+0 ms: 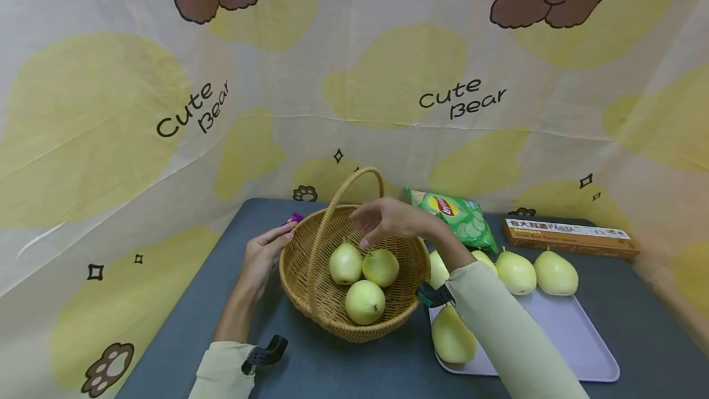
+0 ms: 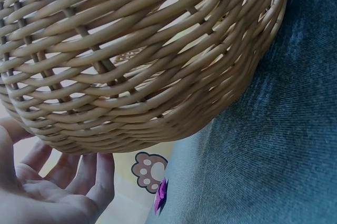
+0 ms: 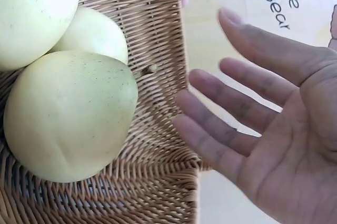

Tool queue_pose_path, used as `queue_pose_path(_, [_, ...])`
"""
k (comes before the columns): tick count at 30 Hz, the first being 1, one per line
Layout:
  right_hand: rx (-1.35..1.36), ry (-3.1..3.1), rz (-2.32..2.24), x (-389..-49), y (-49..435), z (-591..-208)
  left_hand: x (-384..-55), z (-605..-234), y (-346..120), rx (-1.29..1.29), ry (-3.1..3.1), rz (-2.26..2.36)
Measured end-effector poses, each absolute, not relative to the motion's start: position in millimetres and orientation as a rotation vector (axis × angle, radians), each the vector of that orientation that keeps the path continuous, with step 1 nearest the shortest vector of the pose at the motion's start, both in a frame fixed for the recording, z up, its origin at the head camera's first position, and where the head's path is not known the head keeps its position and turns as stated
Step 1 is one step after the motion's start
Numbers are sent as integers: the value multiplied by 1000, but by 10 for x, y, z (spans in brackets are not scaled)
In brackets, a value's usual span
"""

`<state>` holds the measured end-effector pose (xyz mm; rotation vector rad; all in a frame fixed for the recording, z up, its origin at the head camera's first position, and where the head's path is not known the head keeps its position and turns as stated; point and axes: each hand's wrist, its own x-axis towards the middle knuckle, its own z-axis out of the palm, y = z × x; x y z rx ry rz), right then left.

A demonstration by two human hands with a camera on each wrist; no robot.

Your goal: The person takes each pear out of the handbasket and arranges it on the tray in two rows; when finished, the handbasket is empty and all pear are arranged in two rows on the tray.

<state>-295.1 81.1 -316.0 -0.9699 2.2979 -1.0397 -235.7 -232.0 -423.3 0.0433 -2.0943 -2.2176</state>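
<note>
1. Status: you look partway through moving pears between basket and tray. My judgement only; a single moment doesn't settle which direction.
2. Basket (image 1: 354, 331): upright on the table (image 1: 310, 374), handle up. Three pears (image 1: 365, 302) inside, grouped together on the bottom.
3. Tray (image 1: 587, 343): to the right of the basket. Five pears (image 1: 454, 334) visible there, one at the near left corner, the others along the far side. Your forearm covers part of the tray, so don't take five as a final count.
4. Your right hand (image 1: 393, 220): over the basket, fingers spread loosely, palm bare, carrying nothing. No pear in transit.
5. Your left hand (image 1: 263, 257): at the basket's left side, fingers relaxed and fairly straight, touching the wicker. Reads as steadying it.
6. Left to do, if you're filling: the tray pears. If you're emptying: the three inside.
7. Chip bag (image 1: 454, 217), long box (image 1: 570, 237) and small purple packet (image 1: 295, 218): all outside the basket; no hand is holding them.
</note>
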Motion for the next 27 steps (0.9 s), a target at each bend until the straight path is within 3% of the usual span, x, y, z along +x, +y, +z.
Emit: queue_pose_path(27, [-784,2154,-576,-3202,797,-3339,-2346,-4216,-2314,46,-2094,-2231])
